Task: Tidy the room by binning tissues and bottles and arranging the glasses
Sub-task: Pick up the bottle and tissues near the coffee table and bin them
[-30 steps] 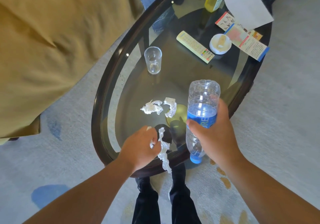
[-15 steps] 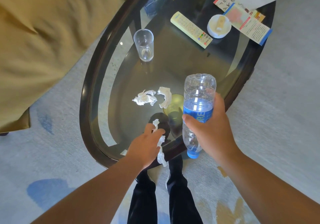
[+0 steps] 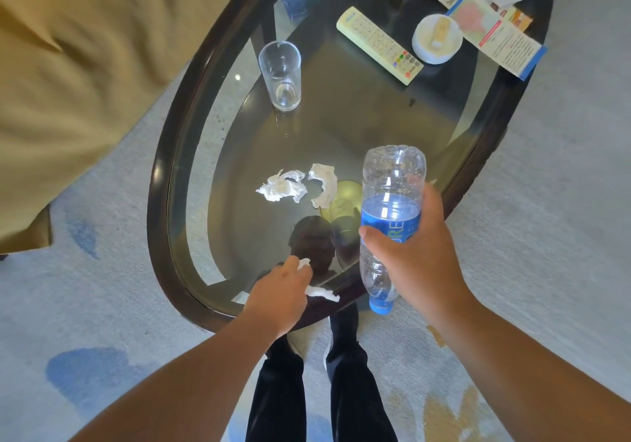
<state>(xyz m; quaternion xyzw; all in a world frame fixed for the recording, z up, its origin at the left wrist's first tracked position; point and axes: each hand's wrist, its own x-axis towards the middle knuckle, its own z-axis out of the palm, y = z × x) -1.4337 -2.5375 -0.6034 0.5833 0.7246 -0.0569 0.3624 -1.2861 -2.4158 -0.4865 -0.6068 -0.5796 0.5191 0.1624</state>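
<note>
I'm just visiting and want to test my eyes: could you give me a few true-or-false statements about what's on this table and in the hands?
1. The right hand grips a plastic bottle, cap end down. True.
2. The left hand is empty. False: it grips a tissue.
3. The glass lies on its side. False: it stands upright on the table.
4. Two crumpled tissues lie on the table. True.
</note>
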